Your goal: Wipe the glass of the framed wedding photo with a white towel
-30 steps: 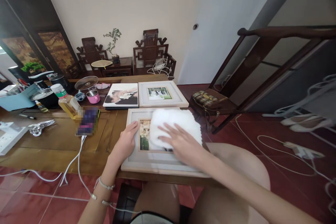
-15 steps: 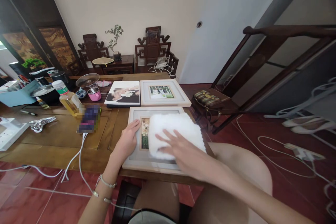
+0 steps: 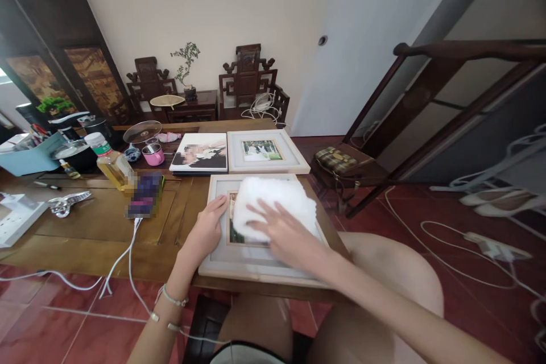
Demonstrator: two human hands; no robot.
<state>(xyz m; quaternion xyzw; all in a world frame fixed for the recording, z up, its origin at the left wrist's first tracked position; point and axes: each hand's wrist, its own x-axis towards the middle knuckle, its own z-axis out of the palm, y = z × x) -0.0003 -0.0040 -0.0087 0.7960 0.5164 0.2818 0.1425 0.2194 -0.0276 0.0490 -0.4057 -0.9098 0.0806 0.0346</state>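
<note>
Vs 0.5 s ago, head cam: white cloth (image 3: 295,196) + R hand (image 3: 288,233) sit shifted twd 10 o'clock on near frame (image 3: 249,277), itself at view's 6 o'clock. R fingers spread wide, flat on cloth, nothing pinched. L hand (image 3: 208,230) on frame's 9 o'clock edge; grip underneath: can't tell. Step prob. wiping; next move calls for light, even pressure. Count: 2 frames (far frame (image 3: 292,151) at near one's 12), 1 cloth.

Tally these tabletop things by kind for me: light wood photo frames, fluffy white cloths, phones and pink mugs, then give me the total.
Light wood photo frames: 2
Fluffy white cloth: 1
Phone: 1
Pink mug: 1
Total: 5
</note>
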